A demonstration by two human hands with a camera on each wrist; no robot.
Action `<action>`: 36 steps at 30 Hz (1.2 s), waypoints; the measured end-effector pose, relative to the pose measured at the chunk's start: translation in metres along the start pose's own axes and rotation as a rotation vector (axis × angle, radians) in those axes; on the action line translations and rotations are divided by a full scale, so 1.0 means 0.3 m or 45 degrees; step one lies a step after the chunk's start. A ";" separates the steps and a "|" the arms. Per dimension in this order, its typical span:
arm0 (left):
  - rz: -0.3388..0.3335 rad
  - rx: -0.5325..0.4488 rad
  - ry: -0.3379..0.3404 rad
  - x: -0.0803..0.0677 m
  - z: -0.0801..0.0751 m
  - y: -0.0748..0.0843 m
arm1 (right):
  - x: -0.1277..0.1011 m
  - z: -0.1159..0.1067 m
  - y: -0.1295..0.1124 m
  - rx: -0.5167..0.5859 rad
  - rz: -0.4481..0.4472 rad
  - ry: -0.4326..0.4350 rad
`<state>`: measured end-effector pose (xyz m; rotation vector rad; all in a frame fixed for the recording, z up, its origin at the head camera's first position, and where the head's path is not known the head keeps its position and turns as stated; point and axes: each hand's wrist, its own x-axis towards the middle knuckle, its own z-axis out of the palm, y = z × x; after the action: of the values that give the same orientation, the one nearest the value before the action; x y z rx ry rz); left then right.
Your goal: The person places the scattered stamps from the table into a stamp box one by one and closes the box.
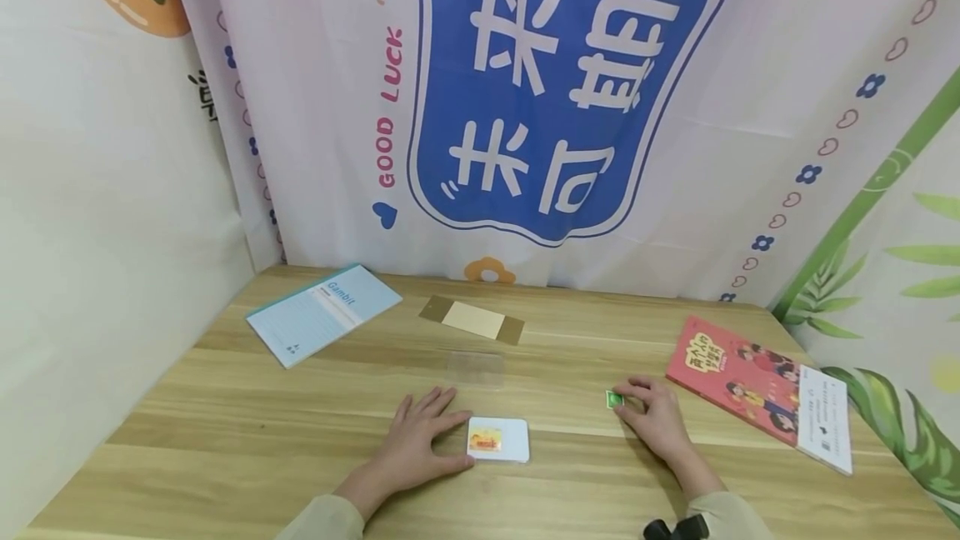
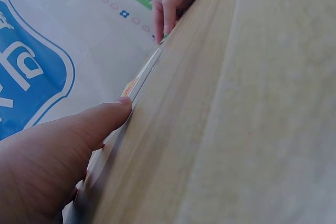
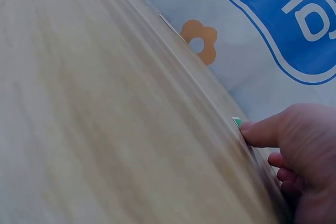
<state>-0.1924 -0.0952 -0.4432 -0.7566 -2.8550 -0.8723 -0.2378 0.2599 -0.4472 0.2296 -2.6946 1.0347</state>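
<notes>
A white card (image 1: 513,440) lies on the table with an orange and yellow sticker (image 1: 484,439) on its left half. My left hand (image 1: 415,440) rests at the card's left edge, fingers spread, with the thumb and index fingertips at its two left corners. Farther right, my right hand (image 1: 655,415) pinches a small green square sticker (image 1: 613,399) with a white border between thumb and index finger, low over the tabletop. The right wrist view shows the thumb on the green sticker (image 3: 236,121), part of which is covered.
A clear plastic rectangle (image 1: 476,369) lies beyond the card. Behind it is a brown strip with a cream middle (image 1: 473,319). A pale blue notebook (image 1: 324,315) is at back left, a red book (image 1: 738,377) at right. A printed cloth (image 1: 322,148) hangs behind the wooden table (image 1: 247,440).
</notes>
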 end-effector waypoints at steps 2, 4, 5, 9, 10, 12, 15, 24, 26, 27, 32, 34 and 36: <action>0.002 0.001 0.004 0.000 0.002 0.000 | -0.001 -0.001 -0.001 0.002 -0.003 0.004; 0.009 -0.005 0.010 0.001 0.003 0.000 | -0.001 0.000 -0.002 0.015 -0.005 0.005; 0.012 -0.008 0.012 0.001 0.004 0.000 | -0.001 0.000 -0.003 0.023 -0.006 0.006; 0.013 -0.009 0.018 -0.003 0.004 -0.004 | -0.004 0.007 -0.010 0.065 -0.013 0.017; 0.009 -0.007 0.015 -0.004 0.004 -0.005 | -0.005 0.009 -0.012 0.079 -0.019 0.019; -0.001 -0.001 0.010 -0.007 0.003 -0.006 | -0.007 0.012 -0.014 0.104 -0.032 0.018; -0.014 0.011 -0.001 -0.009 0.001 -0.006 | -0.008 0.015 -0.015 0.130 -0.052 0.007; 0.021 0.003 0.018 0.000 0.002 0.002 | -0.012 0.007 -0.018 0.141 0.034 0.016; 0.021 -0.010 0.020 0.000 0.001 0.003 | -0.012 0.009 -0.020 0.182 0.082 0.006; 0.022 -0.014 0.022 -0.001 -0.001 0.003 | -0.011 0.011 -0.022 0.206 0.100 0.001; 0.022 -0.009 0.038 -0.004 -0.006 0.001 | -0.007 0.017 -0.029 0.310 0.122 -0.010; 0.022 0.007 0.036 -0.003 -0.005 0.001 | -0.008 0.016 -0.029 0.326 0.122 -0.007; 0.024 0.014 0.035 0.001 -0.003 0.001 | -0.008 0.013 -0.027 0.319 0.116 0.005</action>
<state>-0.1926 -0.0953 -0.4424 -0.7628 -2.8217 -0.8574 -0.2342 0.2514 -0.4455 0.1507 -2.5886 1.3992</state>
